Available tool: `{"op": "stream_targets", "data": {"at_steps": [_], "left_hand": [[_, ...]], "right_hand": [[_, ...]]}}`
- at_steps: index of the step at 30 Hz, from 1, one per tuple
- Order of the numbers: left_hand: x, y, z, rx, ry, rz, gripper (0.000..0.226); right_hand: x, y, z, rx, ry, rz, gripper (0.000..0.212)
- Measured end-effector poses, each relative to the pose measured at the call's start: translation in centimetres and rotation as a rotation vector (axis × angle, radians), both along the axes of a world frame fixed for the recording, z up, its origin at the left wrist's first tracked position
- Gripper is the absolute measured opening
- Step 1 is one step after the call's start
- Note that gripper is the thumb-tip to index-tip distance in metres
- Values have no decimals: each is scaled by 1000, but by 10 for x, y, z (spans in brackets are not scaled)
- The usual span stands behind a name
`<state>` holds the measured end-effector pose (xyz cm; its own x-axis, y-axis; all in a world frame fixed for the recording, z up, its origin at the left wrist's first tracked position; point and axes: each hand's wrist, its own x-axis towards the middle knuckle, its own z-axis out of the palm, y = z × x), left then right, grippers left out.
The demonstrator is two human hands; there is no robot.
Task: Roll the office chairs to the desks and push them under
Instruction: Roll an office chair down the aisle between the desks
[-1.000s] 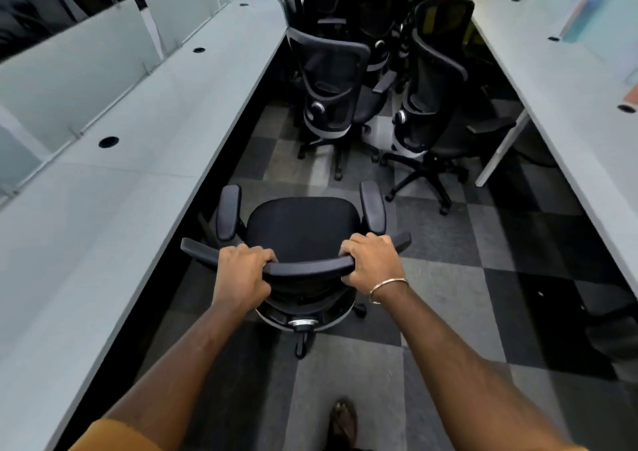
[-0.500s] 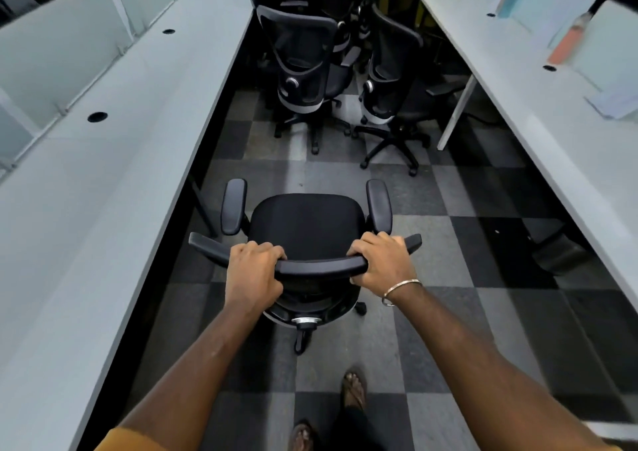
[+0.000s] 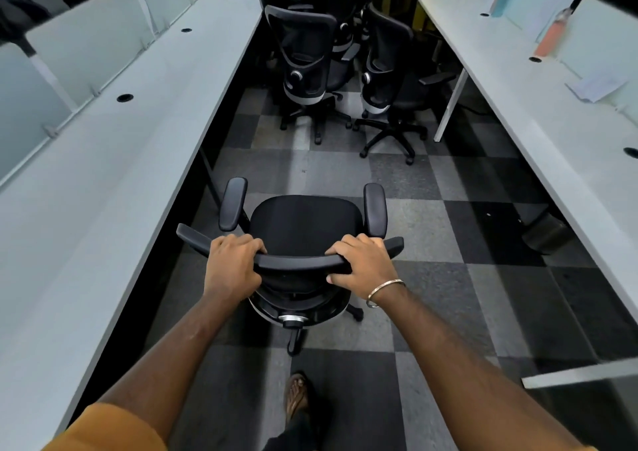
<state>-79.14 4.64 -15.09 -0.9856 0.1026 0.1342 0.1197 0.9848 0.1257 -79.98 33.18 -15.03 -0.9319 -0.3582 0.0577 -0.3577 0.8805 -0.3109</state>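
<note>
While both hands clamp the curved top rail of the black mesh-backed office chair (image 3: 299, 229), the chair stands in the aisle ahead of the grip, not yet under either desk. The left hand (image 3: 232, 267) has its fingers curled over the rail toward its left end, and the right hand (image 3: 363, 266) wraps the rail toward its right end, thumb tucked beneath, a thin metal bangle (image 3: 384, 291) on the wrist. Left of the grip runs the long pale grey desk (image 3: 114, 188), near the chair's left armrest; a second long pale desk (image 3: 566, 105) lies well apart to the right. Further ahead of the grip a cluster of black mesh chairs (image 3: 348, 70) fills the aisle. My judgement: pushed straight on, the chair would roll into that cluster; turned left too sharply, its armrest could catch the desk edge, or a castor could snag the desk leg, twisting the rail in the hands
</note>
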Motion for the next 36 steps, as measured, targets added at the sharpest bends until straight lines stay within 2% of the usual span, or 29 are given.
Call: {"op": "stream_targets", "data": {"at_steps": [13,21,24,27,31,36], "left_hand": [[185,24,10,-75,-86,78,38],[304,37,4,-61,-39,47,43],[343,42,4,-70,-40,43,46],[381,43,2,-51,-37,12,46],[435,41,-2,-37,-27,-5,46],[491,36,-3,-32,-24,-16,45]], "right_hand": [[175,18,2,-15,34,40,46],[287,33,-4,-56,57,5,57],[325,35,-2,-144,68,-42,62],[364,35,0,-318,71,-126,53],[421,26,0,-232,99,-182,53],[487,26,4,-189,42,-126,50]]}}
